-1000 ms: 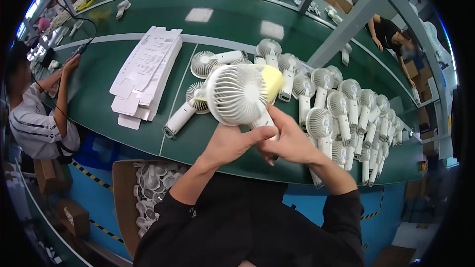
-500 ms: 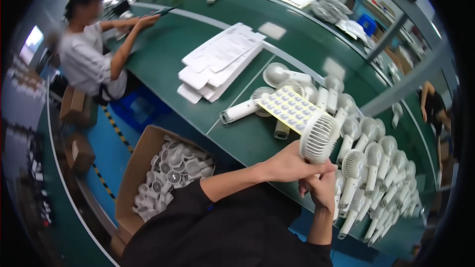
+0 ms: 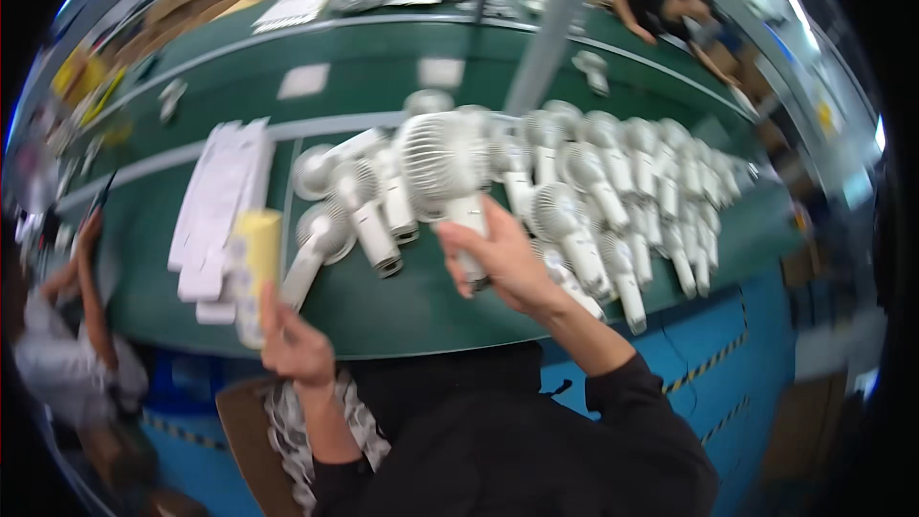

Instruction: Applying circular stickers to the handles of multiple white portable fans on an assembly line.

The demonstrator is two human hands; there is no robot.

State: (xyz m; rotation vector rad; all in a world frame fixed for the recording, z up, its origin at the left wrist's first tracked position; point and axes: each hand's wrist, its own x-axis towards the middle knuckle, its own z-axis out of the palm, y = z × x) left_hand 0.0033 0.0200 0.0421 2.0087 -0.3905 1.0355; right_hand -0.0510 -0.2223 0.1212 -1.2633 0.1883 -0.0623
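My right hand point(image 3: 512, 258) is closed round the handle of a white handheld fan point(image 3: 442, 158), its round grille upright above the table. Off to the left, my left hand point(image 3: 297, 345) pinches the lower edge of a yellow sticker sheet point(image 3: 258, 254), which is curved and blurred by motion. Several more white handheld fans point(image 3: 574, 230) lie in rows on the green table point(image 3: 412, 316), around and to the right of the held fan. A few of them rest between my two hands.
White flattened cartons point(image 3: 218, 196) are stacked at left on the table. Below, a cardboard box point(image 3: 244, 440) of white parts stands by my left arm. A grey metal post point(image 3: 550, 38) rises beyond the fans. One person point(image 3: 72, 345) works at left, another point(image 3: 661, 14) at far right.
My hands have moved apart: the sticker sheet is now left of the fan, no longer beside its head. The whole view has swung to the right.
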